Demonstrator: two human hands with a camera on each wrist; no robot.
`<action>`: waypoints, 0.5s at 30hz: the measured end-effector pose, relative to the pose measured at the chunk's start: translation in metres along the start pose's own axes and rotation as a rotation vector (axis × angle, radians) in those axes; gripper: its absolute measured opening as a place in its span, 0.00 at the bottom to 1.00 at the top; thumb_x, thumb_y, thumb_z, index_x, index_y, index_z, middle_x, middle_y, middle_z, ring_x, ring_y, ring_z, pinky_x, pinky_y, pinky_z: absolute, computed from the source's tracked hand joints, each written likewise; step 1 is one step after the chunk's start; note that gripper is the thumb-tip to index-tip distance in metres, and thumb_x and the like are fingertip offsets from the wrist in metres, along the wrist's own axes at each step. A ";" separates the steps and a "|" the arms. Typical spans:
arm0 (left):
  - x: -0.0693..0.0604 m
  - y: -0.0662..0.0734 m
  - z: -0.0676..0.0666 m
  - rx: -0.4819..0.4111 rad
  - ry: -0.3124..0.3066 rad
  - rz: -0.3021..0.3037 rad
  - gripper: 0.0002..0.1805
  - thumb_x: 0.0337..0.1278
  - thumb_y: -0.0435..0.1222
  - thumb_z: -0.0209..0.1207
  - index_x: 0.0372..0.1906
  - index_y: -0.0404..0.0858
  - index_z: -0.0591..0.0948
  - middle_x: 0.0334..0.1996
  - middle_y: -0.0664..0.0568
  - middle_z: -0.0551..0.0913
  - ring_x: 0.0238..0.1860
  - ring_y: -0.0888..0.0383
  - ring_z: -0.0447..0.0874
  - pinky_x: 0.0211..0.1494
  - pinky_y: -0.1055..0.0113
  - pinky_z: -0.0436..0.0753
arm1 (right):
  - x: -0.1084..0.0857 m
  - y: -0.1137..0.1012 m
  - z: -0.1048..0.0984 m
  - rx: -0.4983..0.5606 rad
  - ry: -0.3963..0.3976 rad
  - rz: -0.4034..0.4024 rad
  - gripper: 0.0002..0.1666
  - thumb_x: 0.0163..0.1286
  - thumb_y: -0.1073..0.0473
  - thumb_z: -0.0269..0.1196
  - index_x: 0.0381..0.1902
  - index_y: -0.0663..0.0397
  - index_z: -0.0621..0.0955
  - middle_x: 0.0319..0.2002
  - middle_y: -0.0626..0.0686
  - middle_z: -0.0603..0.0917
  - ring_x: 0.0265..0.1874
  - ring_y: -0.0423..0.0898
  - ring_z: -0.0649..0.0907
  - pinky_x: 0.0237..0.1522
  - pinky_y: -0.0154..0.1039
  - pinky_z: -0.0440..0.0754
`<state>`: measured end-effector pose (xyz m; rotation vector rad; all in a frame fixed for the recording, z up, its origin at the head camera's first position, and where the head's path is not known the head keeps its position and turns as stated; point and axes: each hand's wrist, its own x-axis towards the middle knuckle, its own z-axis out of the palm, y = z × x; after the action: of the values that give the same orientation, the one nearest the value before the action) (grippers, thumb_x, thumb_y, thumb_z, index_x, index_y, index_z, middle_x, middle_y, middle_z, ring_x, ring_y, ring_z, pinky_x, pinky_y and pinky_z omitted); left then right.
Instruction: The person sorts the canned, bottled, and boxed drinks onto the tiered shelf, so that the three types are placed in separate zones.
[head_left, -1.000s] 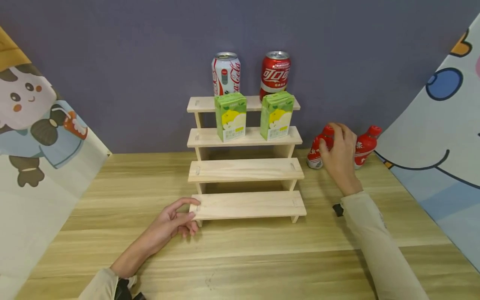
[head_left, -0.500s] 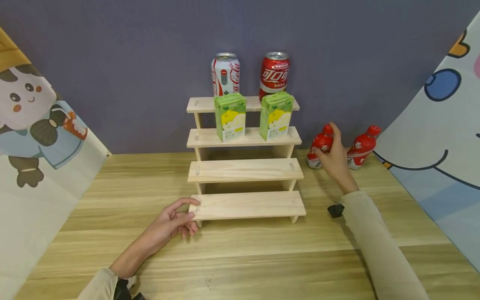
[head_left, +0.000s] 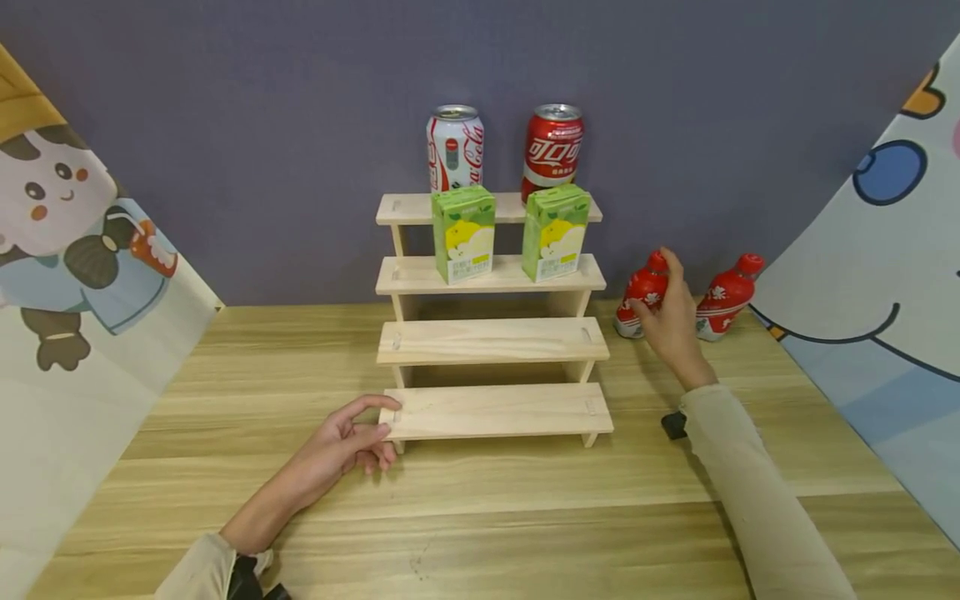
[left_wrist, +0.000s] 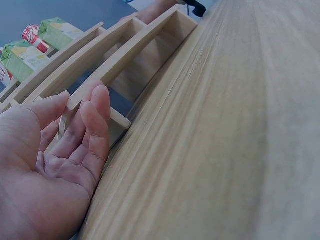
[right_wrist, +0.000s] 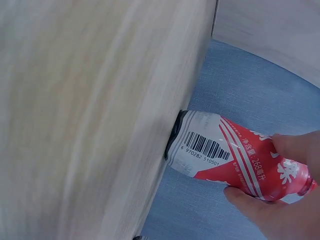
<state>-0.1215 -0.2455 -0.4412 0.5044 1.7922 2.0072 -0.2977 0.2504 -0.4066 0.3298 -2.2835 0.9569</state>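
My left hand grips the left end of the lowest step of a tiered wooden display stand, finger on top. In the left wrist view, the thumb and fingers lie around that board's end. My right hand is at the nearer of two red-and-white plastic bottles, which stands upright on the table. The right wrist view shows thumb and finger on opposite sides of this bottle, below its cap. Just right of the hand stands the second red bottle.
Two green juice cartons stand on the stand's second-highest step. On the top step are a white cola can and a red cola can. A dark wall rises behind; printed panels flank the wooden table.
My right hand has moved left, from between the two bottles to the left bottle, uncovering the right one. My left hand stays on the stand.
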 end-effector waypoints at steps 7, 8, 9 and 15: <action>0.001 0.000 0.001 -0.006 0.006 -0.003 0.22 0.76 0.33 0.49 0.69 0.34 0.64 0.32 0.46 0.88 0.32 0.55 0.86 0.30 0.69 0.82 | -0.002 0.000 -0.002 0.001 -0.023 0.023 0.54 0.61 0.76 0.67 0.77 0.48 0.53 0.66 0.69 0.70 0.61 0.68 0.73 0.57 0.66 0.73; 0.002 -0.001 0.001 -0.007 0.006 -0.003 0.22 0.76 0.32 0.49 0.70 0.34 0.64 0.32 0.46 0.88 0.32 0.55 0.86 0.30 0.69 0.82 | -0.002 0.000 -0.002 -0.002 -0.022 0.023 0.54 0.61 0.76 0.67 0.77 0.49 0.53 0.66 0.69 0.70 0.61 0.68 0.73 0.57 0.66 0.74; 0.002 -0.001 0.001 -0.008 0.005 -0.003 0.22 0.76 0.32 0.49 0.70 0.34 0.64 0.32 0.46 0.88 0.32 0.55 0.86 0.30 0.69 0.82 | -0.002 0.000 -0.002 -0.003 -0.021 0.022 0.54 0.61 0.76 0.67 0.77 0.49 0.53 0.65 0.69 0.70 0.61 0.68 0.74 0.57 0.66 0.74; 0.001 -0.002 0.000 -0.009 0.005 0.007 0.22 0.76 0.32 0.49 0.70 0.33 0.64 0.32 0.47 0.88 0.32 0.55 0.86 0.30 0.69 0.82 | 0.000 -0.001 -0.001 -0.010 -0.015 0.008 0.53 0.61 0.75 0.67 0.77 0.50 0.53 0.65 0.69 0.71 0.61 0.68 0.74 0.58 0.66 0.73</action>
<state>-0.1223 -0.2447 -0.4427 0.5040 1.7854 2.0216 -0.2966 0.2500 -0.4060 0.3252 -2.3038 0.9498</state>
